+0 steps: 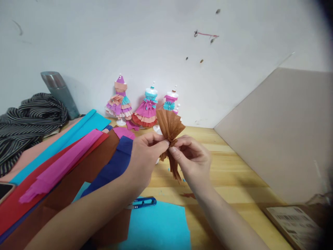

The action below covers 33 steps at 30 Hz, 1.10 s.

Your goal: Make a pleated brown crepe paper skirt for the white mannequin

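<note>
Between my two hands, above the table, is a piece of pleated brown crepe paper (pixel 170 124). It is gathered at the middle, fanning out above and hanging in a narrower strip below. My left hand (pixel 147 156) pinches the gathered waist between thumb and fingers. On the other side my right hand (pixel 194 156) pinches the same spot with thumb and index finger. Just behind the paper stand small dress forms in ruffled paper dresses, one pink and purple (pixel 121 100), one blue, magenta and red (pixel 146 109); a third (pixel 169 99) is partly hidden.
Blue thread snips (pixel 144 202) lie on a light-blue paper sheet (pixel 161 225) near the front. Coloured crepe sheets (pixel 59 152) cover the left side, beside a striped cloth (pixel 31 118) and a grey flask (pixel 61 93). A labelled box (pixel 291 222) sits at the right.
</note>
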### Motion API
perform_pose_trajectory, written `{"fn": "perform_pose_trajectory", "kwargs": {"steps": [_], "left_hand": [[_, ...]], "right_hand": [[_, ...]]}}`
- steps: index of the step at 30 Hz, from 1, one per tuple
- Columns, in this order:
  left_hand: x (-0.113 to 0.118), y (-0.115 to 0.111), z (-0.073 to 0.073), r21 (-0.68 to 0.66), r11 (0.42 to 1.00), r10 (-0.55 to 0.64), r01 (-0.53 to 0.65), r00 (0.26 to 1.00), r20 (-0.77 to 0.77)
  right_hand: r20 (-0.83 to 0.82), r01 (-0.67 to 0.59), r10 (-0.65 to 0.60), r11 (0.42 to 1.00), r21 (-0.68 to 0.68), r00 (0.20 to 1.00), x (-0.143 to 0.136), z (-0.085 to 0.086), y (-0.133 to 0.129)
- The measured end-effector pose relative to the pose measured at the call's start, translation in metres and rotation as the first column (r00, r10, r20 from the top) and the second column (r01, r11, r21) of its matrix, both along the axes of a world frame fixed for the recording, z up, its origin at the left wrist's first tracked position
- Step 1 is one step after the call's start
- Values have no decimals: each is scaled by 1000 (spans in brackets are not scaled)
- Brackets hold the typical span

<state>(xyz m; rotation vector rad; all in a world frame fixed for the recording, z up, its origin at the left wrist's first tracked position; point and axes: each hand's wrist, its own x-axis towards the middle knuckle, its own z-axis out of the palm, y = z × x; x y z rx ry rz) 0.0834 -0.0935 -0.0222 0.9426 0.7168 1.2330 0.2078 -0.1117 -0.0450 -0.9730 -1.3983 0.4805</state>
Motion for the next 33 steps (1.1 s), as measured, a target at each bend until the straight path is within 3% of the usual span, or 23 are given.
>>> {"fn": "perform_pose_trajectory", "kwargs": {"steps": [7, 11, 15, 20, 28, 33], "left_hand": [[-2, -3, 0, -16, 999, -48, 48, 998, 39], [-2, -1, 1, -11, 999, -33, 33, 999, -2], [-2, 1, 2, -17, 1000, -19, 19, 1000, 17], [0, 1, -1, -12, 999, -33, 33, 999, 10], [1, 2, -7, 135, 988, 83, -75, 995, -58], [2, 2, -7, 92, 994, 62, -58, 997, -41]], "right_hand": [[91, 7, -14, 997, 76, 996, 1, 1, -1], [89, 24, -30, 998, 63, 996, 4, 1, -1], [135, 29, -47, 991, 134, 990, 5, 2, -3], [25, 18, -18, 1000, 2, 1000, 3, 2, -2], [-170, -116, 93, 984, -135, 981, 0, 2, -1], [-132, -129, 116, 987, -97, 985, 1, 0, 0]]}}
